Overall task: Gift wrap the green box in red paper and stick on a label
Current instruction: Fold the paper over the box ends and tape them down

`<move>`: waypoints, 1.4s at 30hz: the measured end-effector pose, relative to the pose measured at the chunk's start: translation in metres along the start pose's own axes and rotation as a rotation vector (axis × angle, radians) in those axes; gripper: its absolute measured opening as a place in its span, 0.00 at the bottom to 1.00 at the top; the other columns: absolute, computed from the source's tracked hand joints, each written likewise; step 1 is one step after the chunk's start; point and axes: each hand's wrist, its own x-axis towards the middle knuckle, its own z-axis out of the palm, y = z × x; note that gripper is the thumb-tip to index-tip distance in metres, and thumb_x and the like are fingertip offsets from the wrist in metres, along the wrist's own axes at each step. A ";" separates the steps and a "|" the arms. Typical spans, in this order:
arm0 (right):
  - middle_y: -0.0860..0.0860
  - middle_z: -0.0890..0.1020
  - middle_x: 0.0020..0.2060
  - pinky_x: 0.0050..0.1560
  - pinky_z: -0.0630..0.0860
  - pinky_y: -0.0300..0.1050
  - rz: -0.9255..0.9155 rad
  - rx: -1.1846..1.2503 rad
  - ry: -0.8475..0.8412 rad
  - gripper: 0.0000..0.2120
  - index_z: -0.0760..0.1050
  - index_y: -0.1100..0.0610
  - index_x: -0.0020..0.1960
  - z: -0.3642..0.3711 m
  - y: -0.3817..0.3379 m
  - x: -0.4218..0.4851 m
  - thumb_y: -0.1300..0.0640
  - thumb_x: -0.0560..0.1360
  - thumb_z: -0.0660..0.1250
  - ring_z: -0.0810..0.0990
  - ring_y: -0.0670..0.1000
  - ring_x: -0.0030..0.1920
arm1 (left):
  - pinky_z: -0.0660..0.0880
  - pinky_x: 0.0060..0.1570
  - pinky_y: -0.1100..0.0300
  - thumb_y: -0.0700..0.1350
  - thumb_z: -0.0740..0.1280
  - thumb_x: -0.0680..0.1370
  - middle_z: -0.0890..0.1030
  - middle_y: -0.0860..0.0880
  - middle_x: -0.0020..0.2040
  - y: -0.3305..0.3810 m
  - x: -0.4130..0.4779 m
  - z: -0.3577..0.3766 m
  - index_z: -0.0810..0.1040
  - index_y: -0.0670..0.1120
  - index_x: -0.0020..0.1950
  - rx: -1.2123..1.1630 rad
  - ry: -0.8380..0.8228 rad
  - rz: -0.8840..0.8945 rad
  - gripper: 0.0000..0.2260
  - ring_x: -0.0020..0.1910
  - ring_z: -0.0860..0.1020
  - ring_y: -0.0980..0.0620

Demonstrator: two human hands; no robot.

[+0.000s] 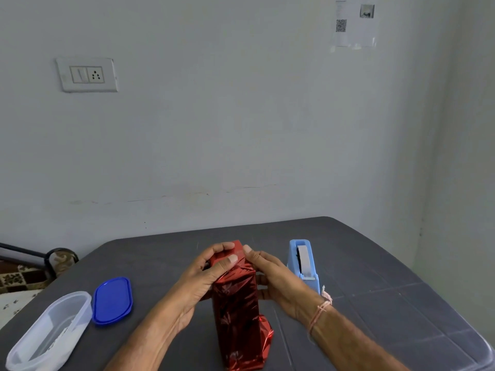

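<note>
A: What is the red paper [235,311] like?
B: Glossy and foil-like, creased all over.
A: And the table [375,303]?
B: Dark grey, matt, plastic by the look of it.
A: The things on the left?
B: Smooth plastic: a glossy blue lid [112,299] and a cloudy translucent tub [48,333]. The pale blue tape dispenser [304,263] on the right is smooth plastic too.

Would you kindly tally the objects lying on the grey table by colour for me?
Red: 1, the wrapped box
Blue: 2, the lid and the tape dispenser
Clear: 1, the container
Total: 4
</note>
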 end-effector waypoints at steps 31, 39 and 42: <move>0.59 0.82 0.63 0.57 0.81 0.65 0.411 0.095 -0.144 0.47 0.73 0.51 0.72 0.009 0.040 -0.039 0.19 0.71 0.46 0.84 0.69 0.55 | 0.82 0.48 0.47 0.63 0.77 0.69 0.81 0.52 0.57 0.004 -0.006 0.002 0.73 0.52 0.63 0.025 0.183 -0.201 0.29 0.55 0.79 0.53; 0.62 0.81 0.62 0.60 0.74 0.76 0.401 0.416 -0.047 0.38 0.75 0.56 0.70 0.024 0.038 -0.025 0.27 0.75 0.60 0.80 0.67 0.61 | 0.80 0.54 0.31 0.74 0.62 0.72 0.84 0.44 0.58 0.009 -0.021 -0.008 0.82 0.47 0.62 -0.117 0.100 -0.262 0.35 0.62 0.79 0.47; 0.62 0.82 0.58 0.61 0.74 0.76 0.392 0.411 0.010 0.32 0.78 0.58 0.65 0.029 0.032 -0.024 0.33 0.75 0.67 0.81 0.65 0.58 | 0.81 0.54 0.33 0.76 0.58 0.72 0.86 0.47 0.54 0.003 -0.028 -0.011 0.84 0.49 0.59 -0.092 0.102 -0.255 0.35 0.62 0.79 0.50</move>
